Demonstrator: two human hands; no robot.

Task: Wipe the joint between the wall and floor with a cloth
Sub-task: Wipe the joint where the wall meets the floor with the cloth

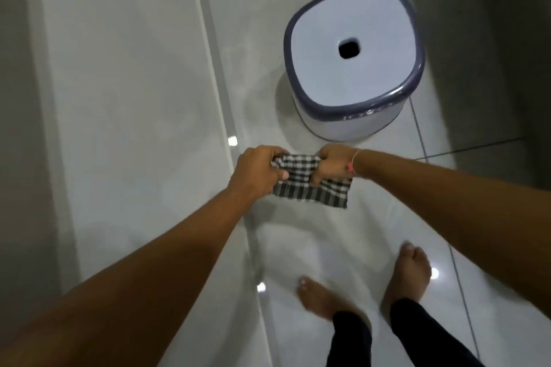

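Risk: the stool (354, 62) is standing on the floor (343, 241) near the joint (226, 140); judging by this, a wipe along the wall (119, 68) could be bumping it.
Left hand (256, 170): fingers are closing tight on the cloth (310, 185).
Right hand (331, 164): also clenching it.
Cloth: hanging bunched between both hands above the floor, beside the joint.

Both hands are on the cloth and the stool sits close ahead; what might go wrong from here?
1. The glossy floor reflects lights, and the bare feet may slip if it is wet.
2. The stool stands near the wall-floor joint and may hinder kneeling or wiping there.
3. The checked cloth is bunched between left hand and right hand, so contact could be poor.
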